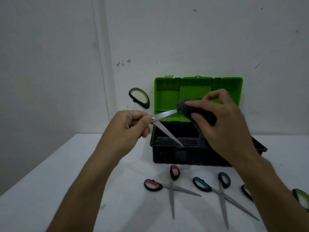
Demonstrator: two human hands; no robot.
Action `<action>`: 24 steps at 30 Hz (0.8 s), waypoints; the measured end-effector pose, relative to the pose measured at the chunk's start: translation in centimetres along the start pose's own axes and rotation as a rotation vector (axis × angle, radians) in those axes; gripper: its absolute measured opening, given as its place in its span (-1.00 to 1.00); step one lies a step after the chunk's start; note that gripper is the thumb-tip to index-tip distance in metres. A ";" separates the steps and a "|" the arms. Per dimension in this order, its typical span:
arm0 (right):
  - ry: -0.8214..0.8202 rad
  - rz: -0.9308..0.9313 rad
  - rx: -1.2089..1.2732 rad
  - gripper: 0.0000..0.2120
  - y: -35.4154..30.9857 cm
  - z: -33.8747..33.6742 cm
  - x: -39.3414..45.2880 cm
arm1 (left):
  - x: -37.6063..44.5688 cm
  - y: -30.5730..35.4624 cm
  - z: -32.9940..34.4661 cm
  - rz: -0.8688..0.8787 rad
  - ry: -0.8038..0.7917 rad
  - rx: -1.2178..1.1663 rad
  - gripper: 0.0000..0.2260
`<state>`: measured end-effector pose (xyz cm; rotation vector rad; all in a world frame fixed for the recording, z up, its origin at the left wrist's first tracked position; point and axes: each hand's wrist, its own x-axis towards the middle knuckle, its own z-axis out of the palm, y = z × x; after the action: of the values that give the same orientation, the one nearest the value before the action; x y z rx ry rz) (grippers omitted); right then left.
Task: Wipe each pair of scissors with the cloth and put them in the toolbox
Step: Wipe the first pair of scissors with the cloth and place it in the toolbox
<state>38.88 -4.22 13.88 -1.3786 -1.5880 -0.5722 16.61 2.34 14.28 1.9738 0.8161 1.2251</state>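
Four pairs of scissors: one green-handled pair (150,114), blades spread, gripped near the pivot by the left hand (127,126); the right hand (222,124) pinches a dark cloth (192,111) around one blade tip. Pink (168,186), blue (215,190) and partly hidden green pairs (247,192) lie on the table (66,164) before one open toolbox (168,153), black with a green lid.

One head-worn view — looking forward and down, close over the open toolbox (192,148), with the white table (50,173) nearer and the wall behind it.
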 end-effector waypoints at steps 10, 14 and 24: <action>-0.402 -0.167 0.155 -0.73 -2.6 1.8 -1.4 | 0.0 -0.2 -0.1 -0.032 0.024 0.170 -0.71; -0.541 -0.166 0.071 -0.77 -1.4 0.8 -1.1 | 0.3 -1.0 -1.3 -0.070 0.063 0.135 -0.76; -0.465 -0.191 0.088 -0.62 -2.4 2.1 -1.6 | 0.1 -0.3 -0.3 -0.071 -0.023 0.295 -0.68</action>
<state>35.79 -3.95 12.00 -1.3663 -2.1069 -0.2968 16.29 2.63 14.22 2.1650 1.0971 1.0889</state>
